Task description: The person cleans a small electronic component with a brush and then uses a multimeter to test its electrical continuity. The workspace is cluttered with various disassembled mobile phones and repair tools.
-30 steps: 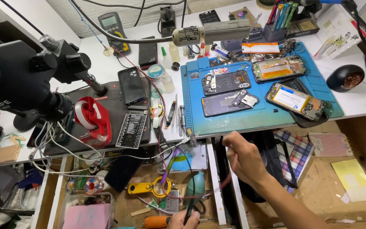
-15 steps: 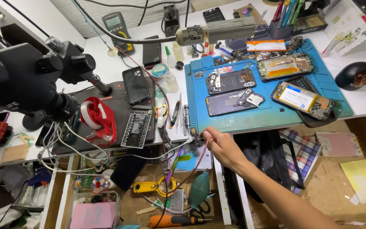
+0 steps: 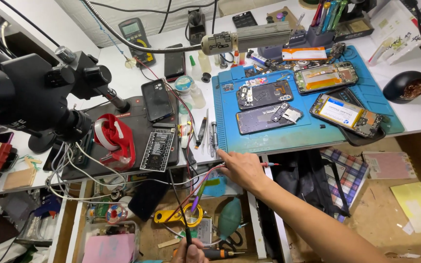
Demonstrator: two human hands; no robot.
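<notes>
My right hand (image 3: 239, 168) rests at the front edge of the bench, just below the near left corner of the blue work mat (image 3: 269, 139). It grips a red test probe (image 3: 270, 164) whose red lead runs down to the left. At the bottom edge, my left hand (image 3: 189, 252) is closed on a thin black probe lead (image 3: 186, 229) above the open drawer. Three opened phones (image 3: 264, 94) (image 3: 325, 77) (image 3: 346, 115) lie on the mat. A small metal tool (image 3: 214, 136) lies just left of the mat, near my right fingers.
A black microscope (image 3: 30, 92) stands at the left over a dark pad holding a red tape dispenser (image 3: 115, 139) and a black phone (image 3: 157, 100). A multimeter (image 3: 136, 33) lies at the back. The open drawer holds a yellow tool (image 3: 174, 216) and a teal blower (image 3: 230, 221).
My right hand has moved up and left from the drawer area to the bench edge with the red probe. My left hand has come back into view at the bottom.
</notes>
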